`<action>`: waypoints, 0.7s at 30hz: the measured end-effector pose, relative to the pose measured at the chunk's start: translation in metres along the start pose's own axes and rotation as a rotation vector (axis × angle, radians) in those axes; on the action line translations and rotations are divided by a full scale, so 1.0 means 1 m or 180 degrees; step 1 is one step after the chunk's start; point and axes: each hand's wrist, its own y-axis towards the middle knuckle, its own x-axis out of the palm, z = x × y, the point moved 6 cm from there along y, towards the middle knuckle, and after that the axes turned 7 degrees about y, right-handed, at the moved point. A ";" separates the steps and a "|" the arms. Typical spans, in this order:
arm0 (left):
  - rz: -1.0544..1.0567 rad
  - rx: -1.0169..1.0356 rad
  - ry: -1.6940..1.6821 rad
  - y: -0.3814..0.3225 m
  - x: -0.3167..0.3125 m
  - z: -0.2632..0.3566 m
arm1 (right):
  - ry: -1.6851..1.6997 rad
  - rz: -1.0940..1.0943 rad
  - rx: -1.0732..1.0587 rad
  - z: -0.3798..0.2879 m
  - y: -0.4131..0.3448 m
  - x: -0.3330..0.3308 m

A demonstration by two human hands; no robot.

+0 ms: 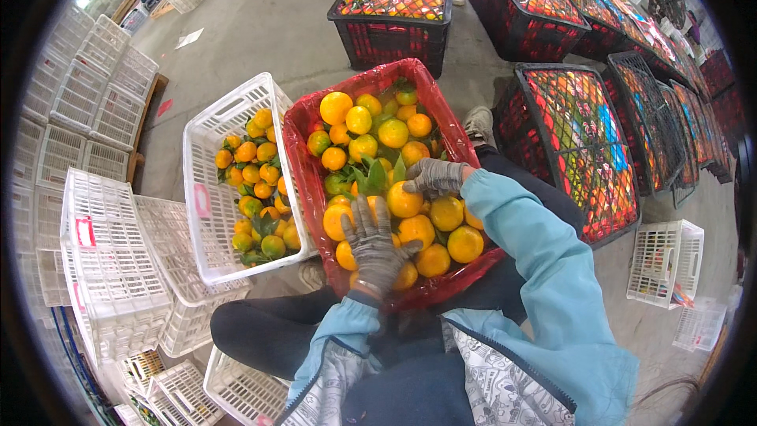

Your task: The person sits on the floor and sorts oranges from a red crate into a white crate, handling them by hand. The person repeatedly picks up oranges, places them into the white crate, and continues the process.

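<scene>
A crate lined with red plastic film stands in front of me, filled with orange and yellow-green mandarins, some with leaves. My left hand, in a grey striped knit glove, lies palm down over the fruit near the crate's close side, its fingers spread. My right hand, gloved alike, has its fingers bent against an orange mandarin in the middle of the crate. The underside of that fruit is hidden. Green leaves stick up just beyond the two hands.
Left of the lined crate, touching it, a white plastic crate holds smaller leafy mandarins. White crates are stacked farther left. Black lidded crates of packed fruit line the right, and another black crate stands ahead.
</scene>
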 end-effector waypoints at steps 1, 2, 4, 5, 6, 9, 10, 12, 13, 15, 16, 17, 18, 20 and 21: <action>-0.0168 -0.0054 0.0111 0.000 0.001 -0.001 | -0.0177 -0.0071 -0.0011 -0.002 0.001 0.002; -0.0228 -0.0067 0.0181 0.001 0.000 -0.001 | -0.0380 -0.0079 -0.0005 -0.002 0.001 0.003; -0.0432 -0.0123 0.0303 0.004 -0.003 0.000 | -0.0699 0.0054 -0.0032 -0.001 0.003 0.003; -0.0599 -0.0166 0.0359 0.006 -0.003 0.001 | -0.0843 0.0141 -0.0262 -0.003 0.003 0.004; -0.0713 -0.0185 0.0419 0.008 -0.006 0.002 | -0.0967 0.0279 -0.0489 -0.004 0.002 0.003; -0.0317 -0.0211 0.0245 0.023 -0.022 0.012 | -0.0950 0.0405 -0.0326 0.007 0.003 0.002; -0.0296 -0.0065 0.0277 0.032 -0.022 0.018 | -0.1106 0.0426 -0.0378 0.007 0.002 0.003; 0.0020 0.0255 0.0345 0.052 -0.023 0.029 | -0.1438 0.0421 -0.0698 0.001 -0.001 0.008; -0.0285 0.0114 0.0365 0.057 -0.015 0.027 | -0.1507 0.0408 -0.0649 0.000 -0.003 0.008; -0.0513 -0.0071 0.0227 0.061 -0.006 0.023 | -0.1727 0.0708 -0.0289 -0.005 -0.008 0.004; -0.0447 -0.0109 0.0286 0.061 -0.005 0.022 | -0.2059 0.0716 -0.0281 -0.012 -0.013 0.002; -0.0309 -0.0097 0.0256 0.060 -0.005 0.021 | -0.1974 0.0966 -0.0410 -0.023 -0.020 -0.006; -0.0302 -0.0121 0.0242 0.059 -0.002 0.021 | -0.1877 0.1106 -0.0538 -0.037 -0.026 -0.019; -0.0206 -0.0086 0.0408 0.056 0.000 0.021 | -0.1694 0.1665 -0.0798 -0.072 -0.029 -0.047; -0.0162 -0.0077 0.0401 0.055 0.001 0.022 | -0.1520 0.2094 -0.0953 -0.091 -0.027 -0.062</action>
